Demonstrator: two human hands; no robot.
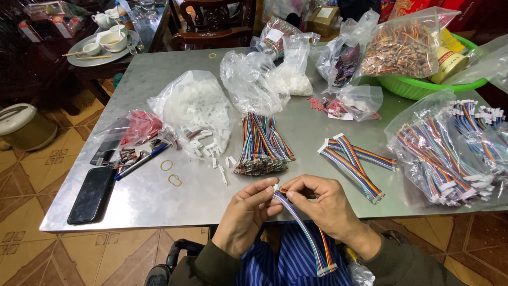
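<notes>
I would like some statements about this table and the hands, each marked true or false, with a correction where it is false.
1. Both hands hold one multicoloured ribbon cable. True: the left hand and the right hand pinch its upper end.
2. A black phone lies at the table's left edge. True.
3. The green basket stands on the floor. False: it stands on the table's far right part.
4. The blue pen lies to the right of the hands. False: it lies to the left, near the phone.
5. Two rubber bands lie on the metal table. True.
</notes>
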